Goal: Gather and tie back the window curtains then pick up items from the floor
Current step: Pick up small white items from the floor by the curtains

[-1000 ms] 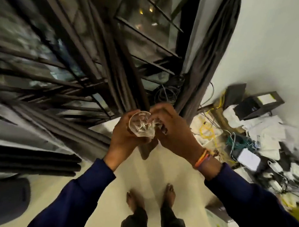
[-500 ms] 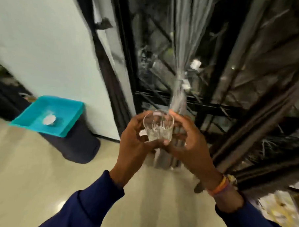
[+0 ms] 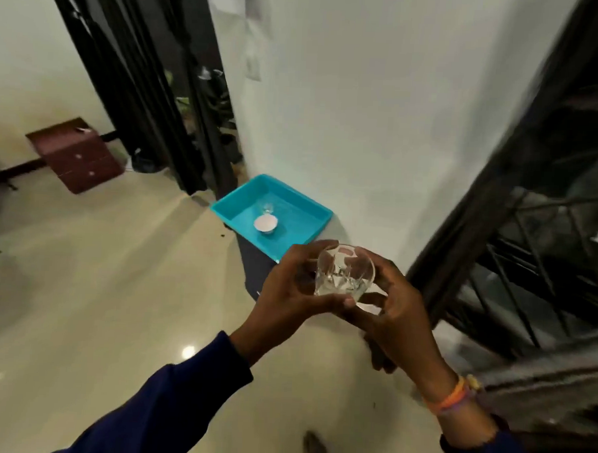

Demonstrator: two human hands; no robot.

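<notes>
The view has swung left from the window bars to the white wall, and the turquoise tray (image 3: 320, 214) now sits just beyond the hands; the left hand (image 3: 288, 291) and right hand (image 3: 394, 316) both curl round the clear glass (image 3: 344, 275), held upright above the floor. With a small white cup (image 3: 265, 224) already in the tray, the glass looks bound there next; that puts the task in its pick-up stage.

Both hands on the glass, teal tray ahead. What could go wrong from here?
1. The clear cut-glass tumbler is held over hard glossy floor by the left hand and right hand; a slip would likely shatter it near the bare foot.
2. The teal plastic tray already holds a small white bowl and what seems another small glass; setting down carelessly could knock them.
</notes>
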